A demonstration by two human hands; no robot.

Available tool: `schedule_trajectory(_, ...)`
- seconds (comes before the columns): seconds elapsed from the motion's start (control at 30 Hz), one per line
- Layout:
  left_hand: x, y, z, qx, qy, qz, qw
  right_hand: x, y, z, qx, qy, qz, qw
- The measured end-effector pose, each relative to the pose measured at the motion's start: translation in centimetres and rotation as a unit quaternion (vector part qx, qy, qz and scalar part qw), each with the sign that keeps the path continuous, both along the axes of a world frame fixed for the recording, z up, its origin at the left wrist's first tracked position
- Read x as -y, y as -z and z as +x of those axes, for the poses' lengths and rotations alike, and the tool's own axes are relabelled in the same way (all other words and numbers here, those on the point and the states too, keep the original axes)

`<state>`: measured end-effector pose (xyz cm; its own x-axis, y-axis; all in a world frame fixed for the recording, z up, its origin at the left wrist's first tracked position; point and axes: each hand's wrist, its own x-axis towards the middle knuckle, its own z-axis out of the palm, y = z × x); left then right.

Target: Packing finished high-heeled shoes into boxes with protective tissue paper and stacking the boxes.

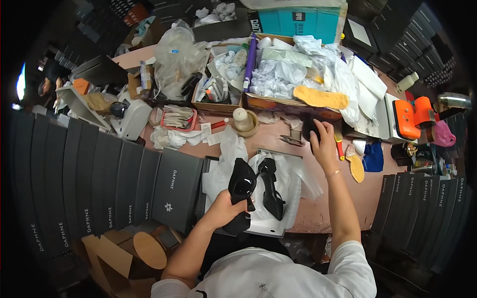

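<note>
My left hand [226, 209] is closed around a glossy black shoe [242, 181] with a pointed toe, held over the left part of an open shoebox [293, 198]. The other black shoe [272, 196], which has an ankle strap, lies in that box on white tissue paper [258, 214]. Farther away, my right hand [324, 141] grips a dark rounded object [310, 128] at the back of the table; its kind does not show clearly. Just left of that hand lies a small pair of metal snips or tweezers [292, 140].
Dark shoeboxes [99, 174] are stacked at the left, others [422, 208] at the right. Along the back stand a box of crumpled paper [278, 74], a white bottle [242, 119] and a red basket [179, 119]. Right lie a red-handled brush [339, 146], an insole [355, 166] and blue cloth [372, 156].
</note>
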<state>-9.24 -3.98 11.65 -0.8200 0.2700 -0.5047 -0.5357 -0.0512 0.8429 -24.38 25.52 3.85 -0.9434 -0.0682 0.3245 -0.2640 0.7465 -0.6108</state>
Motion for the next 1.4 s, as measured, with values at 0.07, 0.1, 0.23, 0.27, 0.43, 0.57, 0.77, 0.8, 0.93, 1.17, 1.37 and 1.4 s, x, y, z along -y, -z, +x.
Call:
schedule_trajectory(0.07, 0.8, 1.2, 1.4, 0.004, 0.021, -0.045, 0.999, 5.3, -7.3, 4.8, -0.027, -0.187, -0.076, 0.979)
schedule_trajectory(0.1, 1.1, 1.4, 1.7, 0.001, 0.037, -0.068, 0.997, 7.6, -9.6, 7.5, -0.035, -0.319, -0.065, 0.945)
schedule_trajectory(0.23, 0.4, -0.7, 4.4, -0.004, -0.010, 0.014, 1.000, 8.7, -7.1, 13.3, -0.077, -0.399, 0.023, 0.913)
schedule_trajectory(0.27, 0.8, -0.4, 5.1, 0.019, -0.049, 0.073, 0.996, 8.0, -6.2, 13.6, -0.059, -0.377, 0.036, 0.923)
schedule_trajectory(0.43, 1.2, 0.0, 6.9, -0.035, -0.070, 0.071, 0.994, 9.8, -9.6, 16.5, -0.106, -0.308, -0.086, 0.942)
schedule_trajectory(0.57, 1.1, -0.9, 7.5, 0.011, -0.143, 0.071, 0.987, 11.2, -5.8, 20.7, -0.021, -0.332, -0.041, 0.942)
schedule_trajectory(0.77, 7.2, 2.8, 3.3, -0.045, 0.121, -0.448, 0.884, 1.1, -4.5, 23.1, 0.171, -0.137, -0.120, 0.968)
schedule_trajectory(0.8, 7.2, 3.9, 3.2, -0.117, 0.196, -0.519, 0.824, -0.2, -4.8, 22.1, 0.151, -0.107, -0.118, 0.976)
schedule_trajectory(0.93, -4.1, 12.0, 4.7, -0.107, 0.047, -0.247, 0.962, -1.6, -5.2, 23.1, 0.190, -0.102, -0.157, 0.964)
schedule_trajectory(1.17, -9.7, 18.3, 1.1, 0.062, -0.222, 0.023, 0.973, -1.6, -5.8, 26.6, 0.243, -0.083, -0.192, 0.947)
schedule_trajectory(1.37, -10.2, 4.5, 4.9, -0.103, -0.041, -0.056, 0.992, -0.7, -11.4, 20.4, -0.015, -0.095, -0.116, 0.989)
schedule_trajectory(1.4, -10.4, 3.3, 5.6, -0.110, -0.024, -0.086, 0.990, 0.7, -12.3, 19.3, -0.089, -0.113, -0.051, 0.988)
